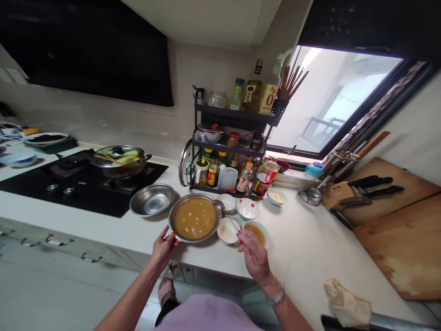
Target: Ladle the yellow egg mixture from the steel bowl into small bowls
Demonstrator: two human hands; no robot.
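My left hand (164,246) grips the near-left rim of a round metal basin (171,226), thumb on the edge. Brown liquid (195,218) with pale pieces floating in it fills the basin. In my closed right hand (254,257) is the thin handle of a metal ladle (218,205), whose bowl is at the basin's right rim. Beneath the handle stands a white bowl (228,236) with a little residue. A bowl of yellowish liquid (260,233) sits just behind my right hand, partly hidden by it.
An empty metal basin (152,200) stands left, beside the cooktop (82,184) with a lidded pan (119,161). Small bowls, including a strawberry-patterned bowl (247,209), stand before the seasoning rack (234,147). A knife block (339,195) and cutting boards (396,220) are at right.
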